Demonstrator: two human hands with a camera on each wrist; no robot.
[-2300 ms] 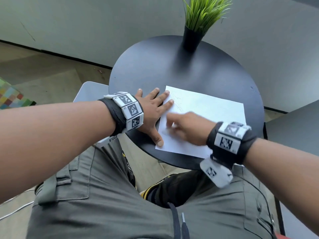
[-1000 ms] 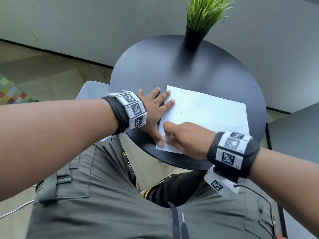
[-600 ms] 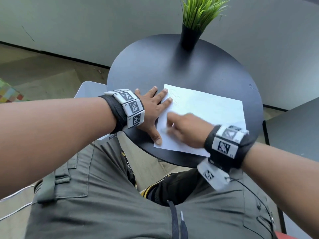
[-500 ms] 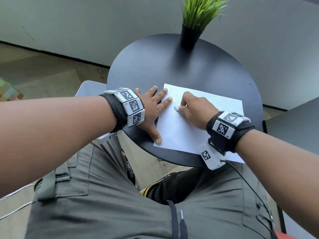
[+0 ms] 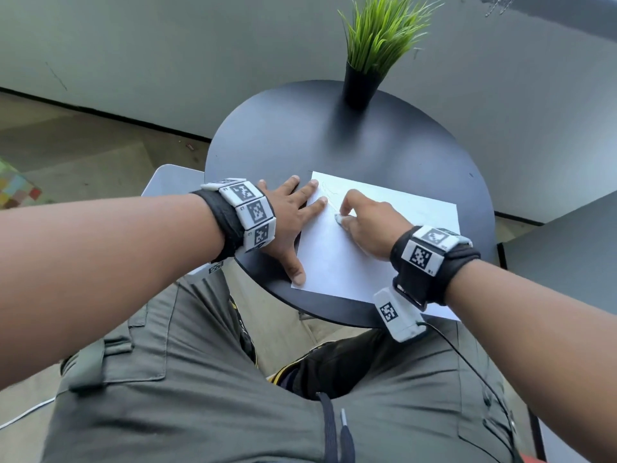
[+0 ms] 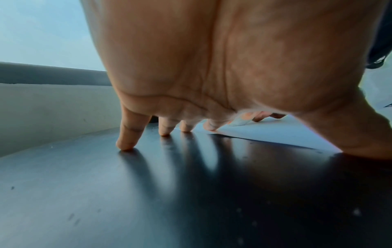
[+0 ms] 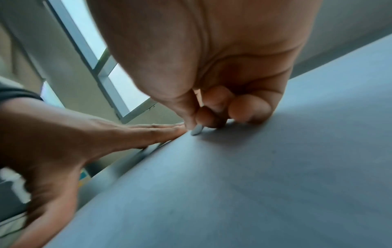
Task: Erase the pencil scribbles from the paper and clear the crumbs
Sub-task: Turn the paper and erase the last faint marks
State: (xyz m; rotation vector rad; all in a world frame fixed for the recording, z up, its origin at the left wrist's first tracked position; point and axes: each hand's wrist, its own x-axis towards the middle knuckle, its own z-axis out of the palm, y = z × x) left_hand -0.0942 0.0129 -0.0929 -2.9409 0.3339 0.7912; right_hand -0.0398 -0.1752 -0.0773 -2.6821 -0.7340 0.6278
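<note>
1. My left hand (image 5: 283,215) lies flat with fingers spread, left of frame centre, fingertips and thumb pinning the paper (image 5: 347,262) at its left edge.
2. My right hand (image 5: 370,225) pinches a small white eraser (image 5: 339,218), its tip touching the paper near faint scribbles (image 5: 329,195).
3. The paper rests on the round black table (image 5: 300,135), the potted plant (image 5: 367,61) at the top.

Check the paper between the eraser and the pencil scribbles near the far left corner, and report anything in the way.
Nothing visible does. The eraser, pinched in the right hand, sits on bare paper just below the faint scribbles. The left hand presses the sheet's left edge, beside that path.
</note>
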